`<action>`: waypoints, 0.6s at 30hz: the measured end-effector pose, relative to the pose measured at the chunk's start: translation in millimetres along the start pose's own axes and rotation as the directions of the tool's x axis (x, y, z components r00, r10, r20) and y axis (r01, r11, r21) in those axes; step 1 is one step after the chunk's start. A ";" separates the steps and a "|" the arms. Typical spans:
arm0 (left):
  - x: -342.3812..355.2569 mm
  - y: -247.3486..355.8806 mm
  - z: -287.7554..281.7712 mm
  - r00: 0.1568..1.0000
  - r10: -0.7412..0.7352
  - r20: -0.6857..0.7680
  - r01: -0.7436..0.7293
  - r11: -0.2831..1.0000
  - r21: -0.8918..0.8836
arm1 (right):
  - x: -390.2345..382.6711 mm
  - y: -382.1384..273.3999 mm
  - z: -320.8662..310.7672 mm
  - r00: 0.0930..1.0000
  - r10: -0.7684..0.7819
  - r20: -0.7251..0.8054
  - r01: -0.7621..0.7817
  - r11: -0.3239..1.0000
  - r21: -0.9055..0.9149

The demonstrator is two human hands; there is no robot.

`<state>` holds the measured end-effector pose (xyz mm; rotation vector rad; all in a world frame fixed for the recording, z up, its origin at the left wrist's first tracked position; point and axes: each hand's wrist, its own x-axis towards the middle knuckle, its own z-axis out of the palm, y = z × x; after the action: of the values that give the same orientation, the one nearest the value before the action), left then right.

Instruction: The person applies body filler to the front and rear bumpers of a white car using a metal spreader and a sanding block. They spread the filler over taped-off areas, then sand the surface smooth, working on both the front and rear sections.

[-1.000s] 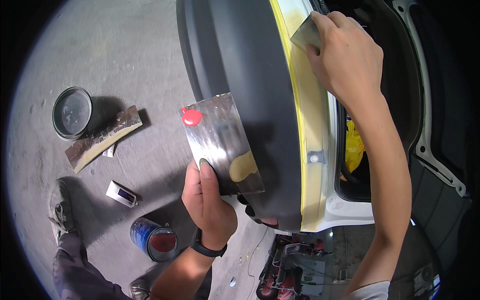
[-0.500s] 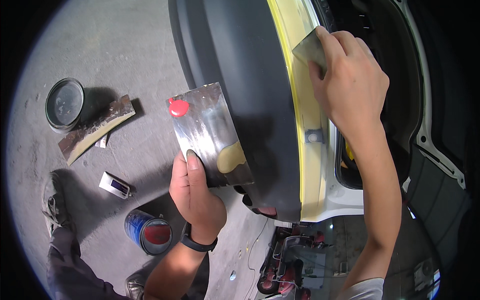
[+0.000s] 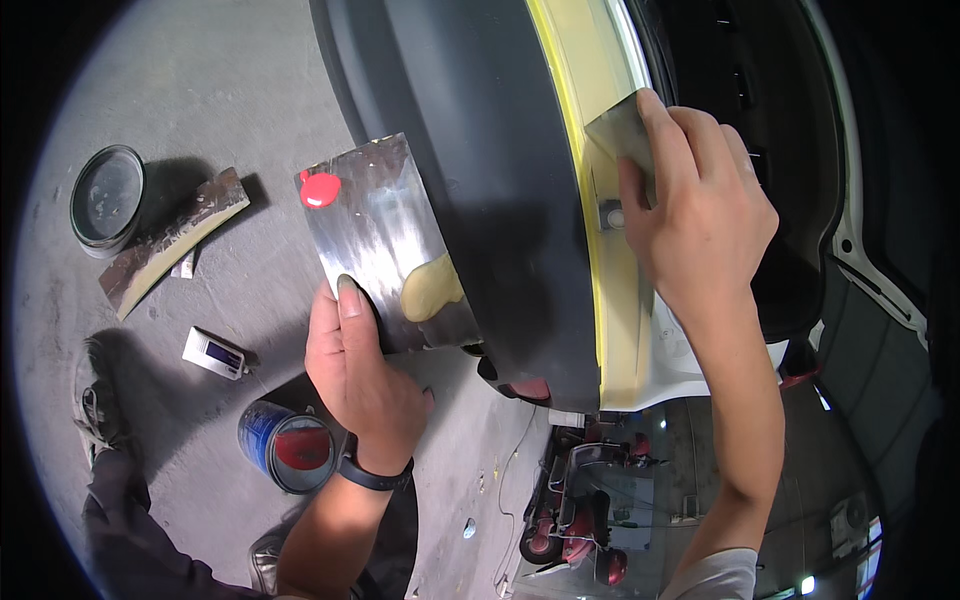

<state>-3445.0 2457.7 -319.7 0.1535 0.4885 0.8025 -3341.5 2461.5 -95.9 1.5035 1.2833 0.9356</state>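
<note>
My left hand (image 3: 350, 370) grips a metal plate (image 3: 385, 215) bearing a red blob (image 3: 321, 190) at the upper left and beige putty (image 3: 430, 290) at the lower right. The plate is held over a dark bumper (image 3: 510, 150) of a white car. My right hand (image 3: 700, 210) pinches a dark metal spreader (image 3: 615, 135) against a beige strip (image 3: 625, 350) of body panel edged with yellow tape (image 3: 595, 310), covering part of a small recess with a round fitting (image 3: 616, 218).
On the grey floor (image 3: 210, 80) are a round lid-like container (image 3: 106, 195), a putty-smeared metal plate (image 3: 150, 260), a white tube (image 3: 213, 352) and a blue can (image 3: 258, 440). My shoe (image 3: 90, 390) is at left. A red scooter (image 3: 575, 520) stands beyond the car's rear.
My right hand and spreader have moved down along the beige strip toward the round fitting. The view has shifted slightly, with the left plate now higher and further left in the picture.
</note>
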 end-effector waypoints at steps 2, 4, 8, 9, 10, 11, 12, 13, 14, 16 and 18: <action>-1.8 -1.1 1.3 1.000 0.003 -0.010 -0.002 1.000 0.011 | -10.3 -0.8 -2.1 1.000 0.008 0.014 -0.008 1.000 0.014; -4.0 -1.3 3.1 1.000 0.000 -0.013 0.000 1.000 0.002 | -20.0 -1.5 -4.0 1.000 0.007 0.012 -0.008 1.000 0.015; -7.6 0.0 4.1 0.999 -0.034 -0.021 0.035 0.999 0.019 | -38.9 -3.1 -7.7 1.000 0.015 0.021 -0.016 1.000 0.022; -8.1 0.5 3.6 0.999 -0.037 -0.025 0.038 0.999 0.034 | -43.0 -3.3 -8.5 1.000 0.006 0.016 -0.006 1.000 0.019; -9.0 0.2 3.3 0.999 -0.041 -0.031 0.043 0.998 0.051 | -47.3 -3.4 -9.3 1.000 -0.003 0.012 0.003 1.000 0.018; -8.9 0.5 1.9 0.999 -0.040 0.005 0.039 0.998 0.051 | -51.1 -3.0 -9.6 1.000 -0.012 0.006 0.012 1.000 0.016; -9.5 -0.4 1.6 0.999 -0.037 0.005 0.037 0.999 0.039 | -55.3 -3.5 -10.3 1.000 -0.007 0.007 0.007 1.000 0.019; -9.5 -1.3 0.9 0.999 -0.037 0.005 0.036 0.999 0.028 | -59.5 -3.8 -10.9 1.000 -0.003 0.011 0.003 1.000 0.022; -9.7 -2.0 0.0 0.999 -0.037 0.011 0.036 0.999 0.028 | -63.3 -4.0 -11.2 1.000 0.001 0.015 -0.002 1.000 0.025; -9.9 -3.5 -1.8 0.999 -0.037 0.007 0.037 0.999 0.020 | -70.3 -3.8 -11.0 1.000 -0.016 -0.001 0.016 1.000 0.025; -10.4 -5.1 -3.5 0.999 -0.031 0.013 0.031 0.999 0.015 | -77.3 -3.8 -11.4 1.000 -0.027 -0.003 0.027 0.999 0.029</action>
<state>-3449.5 2446.5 -320.6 0.1652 0.4832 0.7674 -3366.3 2387.3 -95.0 1.5041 1.3206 0.9056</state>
